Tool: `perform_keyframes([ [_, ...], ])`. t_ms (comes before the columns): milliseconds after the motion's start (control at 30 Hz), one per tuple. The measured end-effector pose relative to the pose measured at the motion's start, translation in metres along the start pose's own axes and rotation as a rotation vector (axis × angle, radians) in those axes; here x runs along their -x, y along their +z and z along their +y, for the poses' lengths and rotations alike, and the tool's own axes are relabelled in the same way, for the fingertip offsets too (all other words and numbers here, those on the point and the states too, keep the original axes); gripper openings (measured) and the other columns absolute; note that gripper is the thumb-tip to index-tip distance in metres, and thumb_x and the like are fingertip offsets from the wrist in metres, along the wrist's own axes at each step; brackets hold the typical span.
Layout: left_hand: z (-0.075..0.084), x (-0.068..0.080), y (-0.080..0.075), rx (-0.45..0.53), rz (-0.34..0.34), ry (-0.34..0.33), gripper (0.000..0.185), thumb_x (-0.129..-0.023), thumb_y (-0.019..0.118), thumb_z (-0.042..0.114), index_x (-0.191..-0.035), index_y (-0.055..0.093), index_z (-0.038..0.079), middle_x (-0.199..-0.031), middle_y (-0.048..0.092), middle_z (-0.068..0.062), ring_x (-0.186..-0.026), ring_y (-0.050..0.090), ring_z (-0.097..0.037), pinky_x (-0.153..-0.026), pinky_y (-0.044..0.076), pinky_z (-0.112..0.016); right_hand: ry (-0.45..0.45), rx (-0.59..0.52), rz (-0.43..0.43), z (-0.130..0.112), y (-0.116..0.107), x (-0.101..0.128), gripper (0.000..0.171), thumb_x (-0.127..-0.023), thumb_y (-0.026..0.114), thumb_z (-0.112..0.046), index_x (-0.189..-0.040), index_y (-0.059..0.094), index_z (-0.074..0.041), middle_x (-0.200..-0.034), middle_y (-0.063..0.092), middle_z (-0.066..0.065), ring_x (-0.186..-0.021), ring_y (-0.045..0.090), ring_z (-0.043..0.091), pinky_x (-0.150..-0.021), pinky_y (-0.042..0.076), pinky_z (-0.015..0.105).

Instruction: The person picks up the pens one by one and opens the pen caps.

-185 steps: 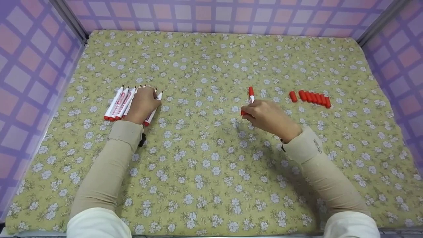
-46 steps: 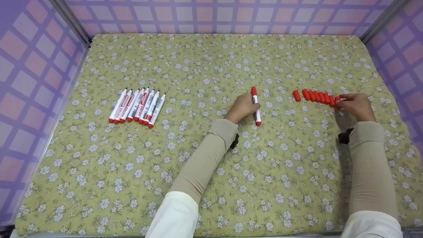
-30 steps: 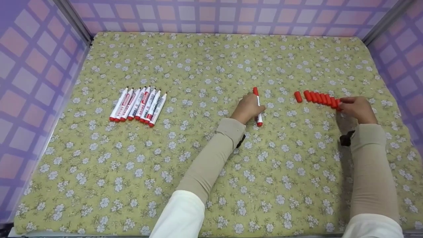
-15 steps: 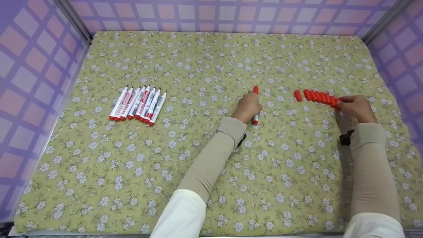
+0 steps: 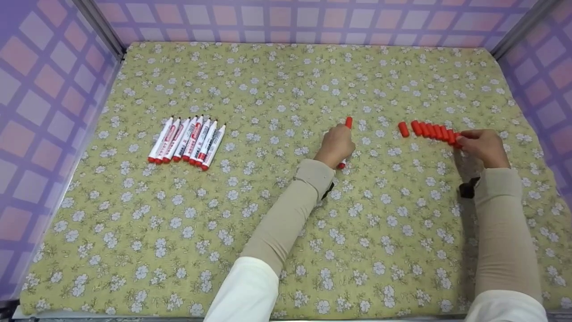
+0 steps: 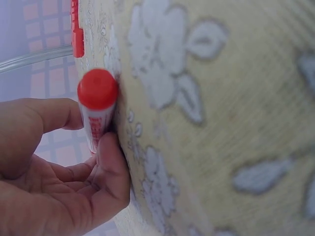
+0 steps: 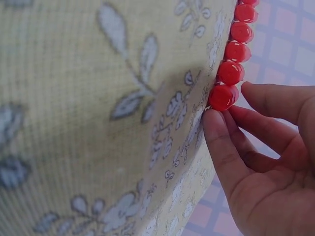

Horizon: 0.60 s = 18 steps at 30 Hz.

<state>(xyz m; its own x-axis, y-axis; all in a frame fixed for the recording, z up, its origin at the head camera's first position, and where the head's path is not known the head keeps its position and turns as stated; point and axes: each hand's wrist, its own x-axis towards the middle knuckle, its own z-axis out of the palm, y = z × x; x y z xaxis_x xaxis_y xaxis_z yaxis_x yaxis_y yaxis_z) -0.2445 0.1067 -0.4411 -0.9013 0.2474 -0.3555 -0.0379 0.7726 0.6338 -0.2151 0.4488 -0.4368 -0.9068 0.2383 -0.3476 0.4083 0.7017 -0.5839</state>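
My left hand (image 5: pixel 336 145) pinches a capped marker (image 5: pixel 348 121) near the middle of the table. Fingers cover most of its white barrel in the head view; the left wrist view shows its red end (image 6: pixel 97 91) close to the cloth, with thumb and fingers on either side. At the right, my right hand (image 5: pixel 485 145) has thumb and fingertips around the last red marker cap (image 7: pixel 224 97) of a slanting row. That cap lies against its neighbour. Slightly left of the row sits a single red cap (image 5: pixel 403 129).
Several uncapped white markers (image 5: pixel 183 141) with red ends lie side by side at the left, dark tips pointing away. A yellow-green flowered cloth (image 5: pixel 268 201) covers the table. Purple checked panels (image 5: pixel 286 20) stand at the back and both sides.
My left hand has gone from the uncapped markers to the capped marker, which has turned slightly. My right hand left that marker and brought a cap against the row's right end.
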Motion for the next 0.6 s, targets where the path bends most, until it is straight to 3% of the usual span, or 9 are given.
perform_keyframes([
  [133, -0.001, 0.0, -0.001, 0.005, 0.0, -0.003, 0.032, -0.096, 0.053, 0.01, -0.127, 0.05, 0.002, -0.1, 0.061, -0.01, -0.068, 0.057, -0.017, -0.053, 0.043, -0.026, 0.007, -0.016, -0.003, -0.001, -0.001, 0.001, 0.067, -0.097, 0.047, -0.043, -0.143, 0.039, 0.005, -0.117, 0.062, 0.012, -0.115, 0.05, 0.03, -0.1, 0.041, 0.051],
  [333, -0.003, 0.0, -0.001, 0.045, -0.024, -0.034, 0.033, -0.098, 0.051, 0.013, -0.129, 0.048, 0.004, -0.097, 0.062, -0.008, -0.068, 0.056, -0.016, -0.051, 0.044, -0.027, -0.002, -0.023, -0.014, -0.003, -0.002, 0.003, 0.068, -0.097, 0.047, -0.044, -0.143, 0.039, 0.006, -0.107, 0.065, 0.002, -0.118, 0.048, 0.033, -0.101, 0.04, 0.053],
  [500, -0.009, 0.001, -0.004, 0.198, -0.08, -0.067, 0.038, -0.1, 0.047, 0.016, -0.137, 0.042, 0.008, -0.087, 0.06, -0.006, -0.057, 0.052, -0.015, -0.044, 0.043, -0.03, -0.005, -0.015, -0.026, -0.006, -0.001, 0.006, 0.072, -0.097, 0.043, -0.046, -0.144, 0.036, 0.008, -0.129, 0.055, 0.026, -0.125, 0.042, 0.041, -0.104, 0.035, 0.059],
  [600, -0.013, 0.001, -0.006, 0.272, -0.096, -0.068, 0.04, -0.1, 0.045, 0.017, -0.139, 0.04, 0.011, -0.084, 0.056, -0.006, -0.053, 0.046, -0.016, -0.043, 0.042, -0.031, -0.003, -0.007, -0.03, -0.007, -0.001, 0.007, 0.073, -0.097, 0.043, -0.047, -0.144, 0.034, 0.008, -0.137, 0.046, 0.031, -0.125, 0.042, 0.042, -0.104, 0.035, 0.059],
])
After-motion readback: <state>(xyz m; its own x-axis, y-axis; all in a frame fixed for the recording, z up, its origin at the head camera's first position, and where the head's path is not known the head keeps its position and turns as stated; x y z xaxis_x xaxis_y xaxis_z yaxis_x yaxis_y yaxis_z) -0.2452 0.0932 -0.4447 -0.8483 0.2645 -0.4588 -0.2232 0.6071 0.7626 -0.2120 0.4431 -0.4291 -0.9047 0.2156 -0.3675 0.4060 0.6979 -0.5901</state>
